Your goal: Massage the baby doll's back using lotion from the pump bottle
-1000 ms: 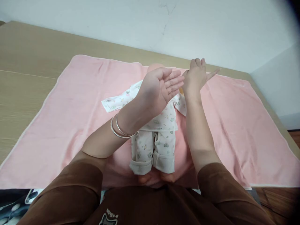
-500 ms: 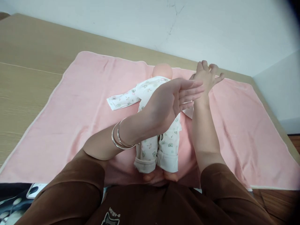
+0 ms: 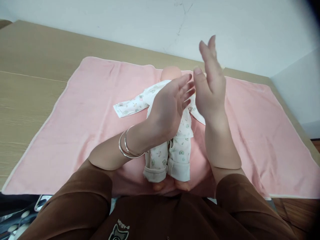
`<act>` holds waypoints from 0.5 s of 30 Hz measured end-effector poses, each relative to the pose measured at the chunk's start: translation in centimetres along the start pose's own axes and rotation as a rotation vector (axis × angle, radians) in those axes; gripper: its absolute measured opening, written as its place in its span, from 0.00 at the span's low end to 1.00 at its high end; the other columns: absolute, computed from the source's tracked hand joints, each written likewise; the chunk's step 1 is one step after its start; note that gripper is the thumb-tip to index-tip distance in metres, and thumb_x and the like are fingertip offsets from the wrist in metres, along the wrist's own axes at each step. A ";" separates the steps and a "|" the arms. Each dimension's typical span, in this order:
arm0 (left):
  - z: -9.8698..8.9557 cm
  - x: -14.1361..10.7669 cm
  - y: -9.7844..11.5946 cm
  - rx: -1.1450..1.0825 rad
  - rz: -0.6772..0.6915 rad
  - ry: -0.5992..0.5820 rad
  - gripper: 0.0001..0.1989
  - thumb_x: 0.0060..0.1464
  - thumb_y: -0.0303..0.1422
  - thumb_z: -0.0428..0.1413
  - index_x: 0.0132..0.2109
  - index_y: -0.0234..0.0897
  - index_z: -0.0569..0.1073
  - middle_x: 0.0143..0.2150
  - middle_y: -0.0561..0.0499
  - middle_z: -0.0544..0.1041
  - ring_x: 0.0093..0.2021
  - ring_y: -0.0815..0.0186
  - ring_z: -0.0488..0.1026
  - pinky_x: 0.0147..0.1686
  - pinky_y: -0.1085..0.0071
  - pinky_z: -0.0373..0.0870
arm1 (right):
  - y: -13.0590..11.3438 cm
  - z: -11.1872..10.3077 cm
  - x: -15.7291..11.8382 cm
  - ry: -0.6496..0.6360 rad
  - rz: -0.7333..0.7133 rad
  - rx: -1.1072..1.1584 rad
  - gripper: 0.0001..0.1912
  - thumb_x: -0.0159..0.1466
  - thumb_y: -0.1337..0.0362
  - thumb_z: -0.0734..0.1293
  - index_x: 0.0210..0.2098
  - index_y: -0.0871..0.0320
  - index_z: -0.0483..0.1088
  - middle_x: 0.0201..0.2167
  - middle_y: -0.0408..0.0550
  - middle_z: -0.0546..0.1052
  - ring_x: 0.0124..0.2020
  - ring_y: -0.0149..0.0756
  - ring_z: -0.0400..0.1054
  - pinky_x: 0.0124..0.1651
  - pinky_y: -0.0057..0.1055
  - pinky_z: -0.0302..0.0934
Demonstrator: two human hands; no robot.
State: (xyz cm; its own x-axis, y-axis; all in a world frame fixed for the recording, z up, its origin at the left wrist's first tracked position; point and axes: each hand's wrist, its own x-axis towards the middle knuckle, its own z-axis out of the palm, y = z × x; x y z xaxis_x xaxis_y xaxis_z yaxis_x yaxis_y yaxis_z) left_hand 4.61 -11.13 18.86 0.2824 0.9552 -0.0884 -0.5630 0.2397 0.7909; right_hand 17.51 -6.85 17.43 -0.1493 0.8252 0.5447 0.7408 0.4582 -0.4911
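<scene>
A doll in white printed clothes (image 3: 181,153) lies on a pink blanket (image 3: 100,90), its feet toward me and its head (image 3: 171,72) at the far side. Above its chest hangs my left hand (image 3: 171,103), fingers extended and slightly apart, two silver bangles on the wrist. My right hand (image 3: 211,83) is raised to the right of it, fingers pointing up and thumb apart from them. Neither hand holds anything. Part of the doll's upper body is hidden behind my hands.
The blanket covers much of a wooden table (image 3: 37,50), which stands against a pale wall (image 3: 112,20) with a crack. At the lower left, a phone (image 3: 42,202) lies on dark patterned fabric. Wooden flooring (image 3: 297,213) shows at the lower right.
My right hand has turned upright, its fingers now pointing up beside my left hand. My left hand has shifted slightly left, and its fingertips no longer overlap the right wrist.
</scene>
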 end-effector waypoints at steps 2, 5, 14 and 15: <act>0.3 -0.4 0.7 -0.003 0.137 -0.041 0.23 0.75 0.34 0.35 0.60 0.36 0.71 0.71 0.57 0.71 0.80 0.58 0.51 0.82 0.58 0.53 | -2.8 0.1 -2.1 -0.067 0.000 0.135 0.31 0.77 0.54 0.48 0.77 0.51 0.51 0.81 0.35 0.44 0.81 0.26 0.35 0.85 0.32 0.37; 0.1 -0.7 1.6 0.128 0.193 -0.027 0.28 0.75 0.37 0.31 0.70 0.36 0.64 0.75 0.62 0.65 0.81 0.64 0.48 0.80 0.73 0.55 | -5.9 0.1 -5.1 -0.174 -0.062 0.257 0.29 0.78 0.48 0.47 0.77 0.28 0.40 0.77 0.06 0.34 0.80 0.25 0.21 0.85 0.29 0.29; -2.0 0.5 1.8 0.776 0.056 -0.493 0.33 0.67 0.50 0.31 0.51 0.49 0.80 0.56 0.52 0.83 0.78 0.59 0.55 0.68 0.58 0.73 | -5.6 0.3 -4.2 -0.127 0.037 0.634 0.28 0.78 0.53 0.48 0.76 0.31 0.48 0.77 0.16 0.51 0.81 0.25 0.32 0.85 0.32 0.40; -1.8 0.5 1.4 0.828 -0.087 -0.665 0.38 0.65 0.50 0.26 0.47 0.47 0.82 0.48 0.48 0.84 0.77 0.56 0.58 0.60 0.57 0.78 | -5.1 0.4 -3.6 -0.094 0.052 0.665 0.29 0.78 0.55 0.47 0.76 0.37 0.48 0.78 0.20 0.50 0.81 0.24 0.32 0.85 0.30 0.41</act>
State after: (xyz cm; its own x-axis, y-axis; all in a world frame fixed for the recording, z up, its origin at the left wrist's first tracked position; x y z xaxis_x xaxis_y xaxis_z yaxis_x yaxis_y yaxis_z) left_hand 2.56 -10.00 18.78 0.8042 0.5942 -0.0137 0.1126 -0.1296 0.9852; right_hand 13.96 -12.05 17.69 -0.2031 0.8630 0.4626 0.1920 0.4984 -0.8454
